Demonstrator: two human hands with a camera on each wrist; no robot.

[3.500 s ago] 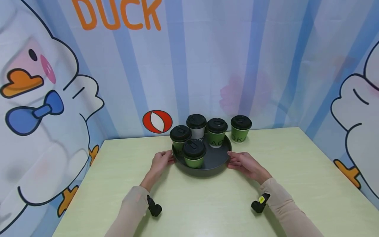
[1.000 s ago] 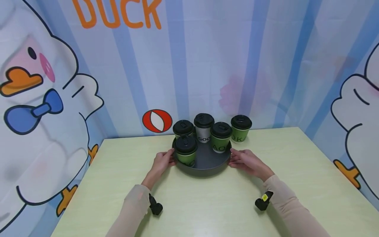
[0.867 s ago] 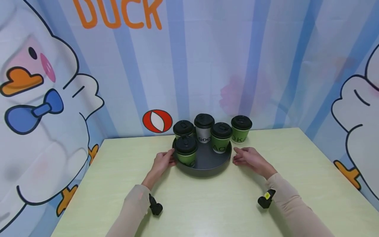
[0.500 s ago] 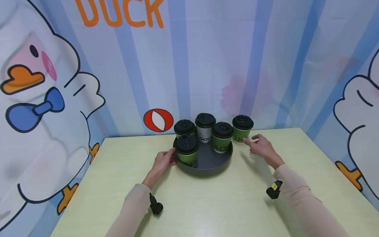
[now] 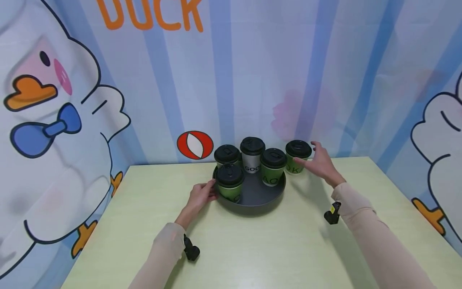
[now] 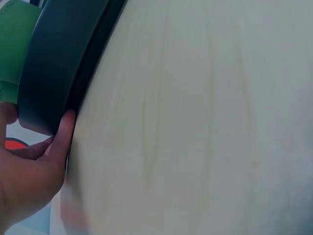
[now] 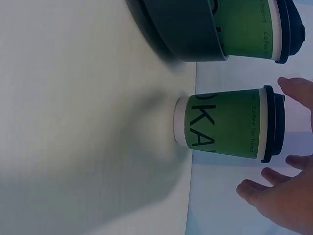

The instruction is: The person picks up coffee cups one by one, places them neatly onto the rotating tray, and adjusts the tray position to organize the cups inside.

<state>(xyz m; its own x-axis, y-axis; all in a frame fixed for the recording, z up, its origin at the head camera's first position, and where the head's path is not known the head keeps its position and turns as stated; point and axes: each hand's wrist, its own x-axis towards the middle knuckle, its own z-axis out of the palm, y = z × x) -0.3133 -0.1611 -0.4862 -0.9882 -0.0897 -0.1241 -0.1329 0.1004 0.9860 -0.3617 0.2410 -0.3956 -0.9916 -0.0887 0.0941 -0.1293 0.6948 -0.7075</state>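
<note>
A dark grey round tray (image 5: 254, 196) stands on the table, bearing several lidded paper coffee cups. On it are a green cup (image 5: 231, 192) at front left, another green cup (image 5: 226, 153) behind that, a white cup (image 5: 252, 160) and a green cup (image 5: 272, 173) at right. My left hand (image 5: 199, 197) pinches the tray's left edge, thumb at the rim and fingers (image 6: 63, 132) low against its side. One more green cup (image 7: 225, 125) with a black lid stands upright on the table beside the tray. Around it my right hand (image 5: 320, 163) is spread, thumb and fingers apart on either side of the lid.
The pale wooden table (image 5: 260, 249) ends at the back against a blue striped curtain (image 5: 245, 80) printed with cartoon ducks. The cup off the tray stands close to that back edge. A black wrist camera (image 5: 191, 249) sits at the left sleeve.
The cups on the tray shifted place between the earliest frame and a second ago. My right hand let go of the tray's right edge and moved up and right to the separate cup, fingers spreading. Left hand stayed.
</note>
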